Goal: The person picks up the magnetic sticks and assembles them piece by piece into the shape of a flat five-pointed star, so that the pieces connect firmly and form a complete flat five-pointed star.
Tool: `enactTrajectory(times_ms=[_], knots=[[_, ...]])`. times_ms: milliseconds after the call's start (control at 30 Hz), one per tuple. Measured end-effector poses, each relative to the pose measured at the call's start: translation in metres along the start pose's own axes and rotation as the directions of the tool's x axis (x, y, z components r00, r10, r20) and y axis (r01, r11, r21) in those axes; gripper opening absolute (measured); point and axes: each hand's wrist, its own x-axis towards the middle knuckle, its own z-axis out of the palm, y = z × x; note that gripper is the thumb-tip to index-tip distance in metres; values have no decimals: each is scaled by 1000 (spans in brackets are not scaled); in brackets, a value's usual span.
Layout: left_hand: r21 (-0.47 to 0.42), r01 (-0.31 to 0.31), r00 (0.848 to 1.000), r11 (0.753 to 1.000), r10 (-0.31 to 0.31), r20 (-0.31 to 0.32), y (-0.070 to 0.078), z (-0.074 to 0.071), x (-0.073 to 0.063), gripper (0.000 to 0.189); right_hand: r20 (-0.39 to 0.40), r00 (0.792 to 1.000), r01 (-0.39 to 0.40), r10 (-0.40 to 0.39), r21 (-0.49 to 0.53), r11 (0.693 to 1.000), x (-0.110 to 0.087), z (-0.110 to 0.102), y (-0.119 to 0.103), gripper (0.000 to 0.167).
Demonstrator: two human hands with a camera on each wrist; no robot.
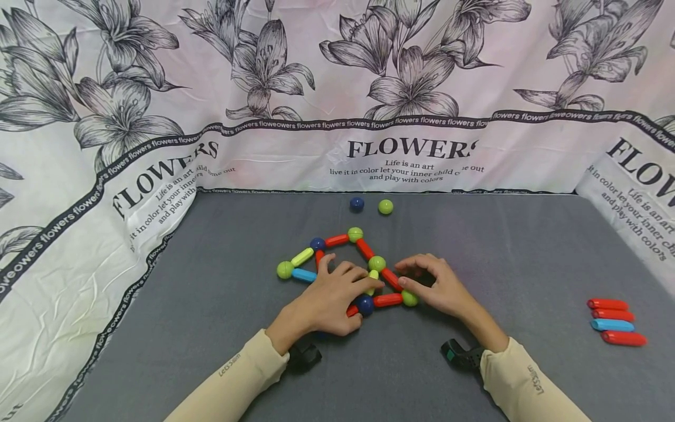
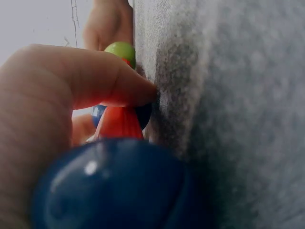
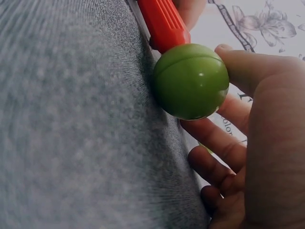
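On the grey table lies a flat frame of magnetic building sticks and balls, with red sticks (image 1: pixel 365 249), a blue stick (image 1: pixel 304 275), yellow-green sticks (image 1: pixel 303 257), green balls (image 1: pixel 285 269) and blue balls (image 1: pixel 317 244). My left hand (image 1: pixel 334 293) covers the frame's middle and grips its near side, thumb and index finger either side of a blue ball (image 1: pixel 365 305). The left wrist view has the thumb crossing a red stick (image 2: pixel 119 123) there. At the right corner, my right hand (image 1: pixel 437 287) curves loosely beside a green ball (image 3: pixel 190 81), its thumb tip close to it.
A loose blue ball (image 1: pixel 357 204) and green ball (image 1: pixel 386 207) sit at the back of the table. To the far right lie red sticks (image 1: pixel 623 338) and a blue stick (image 1: pixel 612 325) in a row. A flower-printed cloth (image 1: pixel 295 158) hangs behind.
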Motion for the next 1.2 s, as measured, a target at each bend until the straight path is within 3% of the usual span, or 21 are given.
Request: enactTrajectory(times_ms=[300,467,600,833,967,1200], knots=[[-55,-35,999,998,37,35,1,-1,-1,65,-25,999,29,-29,25,999,0,0,1,30],[-98,-71,995,993,77,61,0,-4,-1,68,-27,995,94,-93,6,996,2,1,0,40],[-117,-68,996,991,74,52,0,-2,0,74,-36,989,140,-140,-5,990,2,3,1,38],[-82,-11,1000,997,12,9,2,-3,0,76,-104,987,122,-119,20,992,3,-2,-39,24],[-32,36,999,999,-37,-13,3,-2,0,75,-108,991,84,-82,17,996,3,2,-26,22],[22,160,986,987,-158,-45,2,0,1,70,-112,989,98,-96,10,995,2,7,1,27]])
